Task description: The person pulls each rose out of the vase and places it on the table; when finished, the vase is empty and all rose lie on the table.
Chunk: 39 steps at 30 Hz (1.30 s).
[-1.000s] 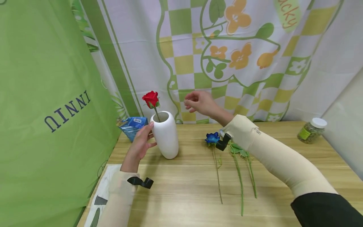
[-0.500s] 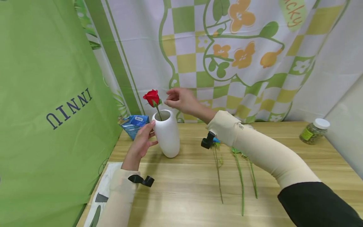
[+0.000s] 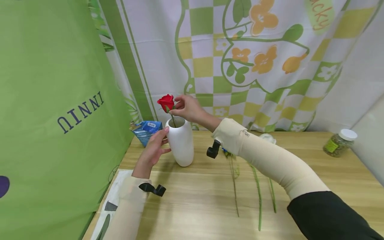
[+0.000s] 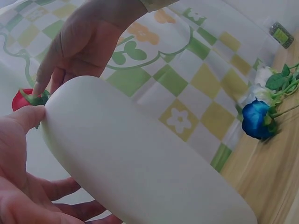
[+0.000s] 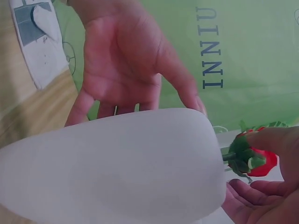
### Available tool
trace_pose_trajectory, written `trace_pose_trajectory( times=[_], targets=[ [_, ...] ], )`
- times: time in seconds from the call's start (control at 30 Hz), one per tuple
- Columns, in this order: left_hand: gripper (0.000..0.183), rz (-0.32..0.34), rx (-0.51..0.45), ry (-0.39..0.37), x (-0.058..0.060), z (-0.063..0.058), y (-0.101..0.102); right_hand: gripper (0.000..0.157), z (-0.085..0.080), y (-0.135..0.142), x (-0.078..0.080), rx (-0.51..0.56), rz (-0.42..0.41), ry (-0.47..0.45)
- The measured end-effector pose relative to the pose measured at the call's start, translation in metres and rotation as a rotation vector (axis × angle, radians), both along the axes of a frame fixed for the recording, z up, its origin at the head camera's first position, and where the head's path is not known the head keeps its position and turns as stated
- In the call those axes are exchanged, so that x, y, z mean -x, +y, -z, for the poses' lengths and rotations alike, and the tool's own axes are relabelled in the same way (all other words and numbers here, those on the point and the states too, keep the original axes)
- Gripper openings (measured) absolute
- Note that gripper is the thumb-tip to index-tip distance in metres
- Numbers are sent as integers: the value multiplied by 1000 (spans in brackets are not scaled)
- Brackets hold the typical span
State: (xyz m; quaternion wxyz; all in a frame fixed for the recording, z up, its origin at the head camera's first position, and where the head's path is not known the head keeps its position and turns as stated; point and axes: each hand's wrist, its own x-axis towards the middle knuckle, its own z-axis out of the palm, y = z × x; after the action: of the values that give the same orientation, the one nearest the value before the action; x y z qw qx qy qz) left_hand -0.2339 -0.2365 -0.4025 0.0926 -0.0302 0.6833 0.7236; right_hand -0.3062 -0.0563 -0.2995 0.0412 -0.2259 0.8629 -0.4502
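A white vase [image 3: 181, 143] stands upright on the wooden table, slightly tilted in the head view. From its mouth rises a red rose [image 3: 166, 102], its stem inside. My left hand [image 3: 152, 150] holds the vase from the left, thumb at the rim and fingers reaching behind; the left wrist view shows the thumb [image 4: 29, 116] at the rim. Beside the bloom, my right hand [image 3: 190, 108] pinches the rose at its green base, thumb and fingers on either side. In the right wrist view that thumb [image 5: 266, 139] lies against the green sepals [image 5: 240, 154].
A blue rose [image 4: 257, 119] and white roses [image 3: 268, 138] lie on the table, stems toward the front, partly behind the right sleeve. A blue packet [image 3: 147, 130] sits behind the left hand. A white-lidded jar [image 3: 339, 143] stands far right. Curtains hang behind and at left.
My right hand has come leftward from above the table to the red rose and now touches its base. The left hand keeps its hold on the vase; the head view has shifted slightly.
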Motion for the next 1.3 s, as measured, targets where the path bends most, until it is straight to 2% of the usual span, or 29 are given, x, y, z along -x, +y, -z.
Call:
trace_pose_trajectory(
  times=[0.2,0.33,0.6,0.73,0.9,1.3],
  targets=[
    [69,12,8,-8,1,1,3,57,8,-2,3,41,-9,-6],
    [69,10,4,-3,0,1,3,55,12,-6,4,54,-5,31],
    [66,6,-9,-5,1,0,3,44,17,-15,0,-46,30,164],
    [65,5,-10,-7,0,0,3,44,17,-16,-1,-1,47,150],
    [65,2,-17,-3,0,0,2,45,18,-17,-2,78,25,131],
    [65,1,-23,-6,2,0,1,41,11,-18,-7,192,-23,168]
  ],
)
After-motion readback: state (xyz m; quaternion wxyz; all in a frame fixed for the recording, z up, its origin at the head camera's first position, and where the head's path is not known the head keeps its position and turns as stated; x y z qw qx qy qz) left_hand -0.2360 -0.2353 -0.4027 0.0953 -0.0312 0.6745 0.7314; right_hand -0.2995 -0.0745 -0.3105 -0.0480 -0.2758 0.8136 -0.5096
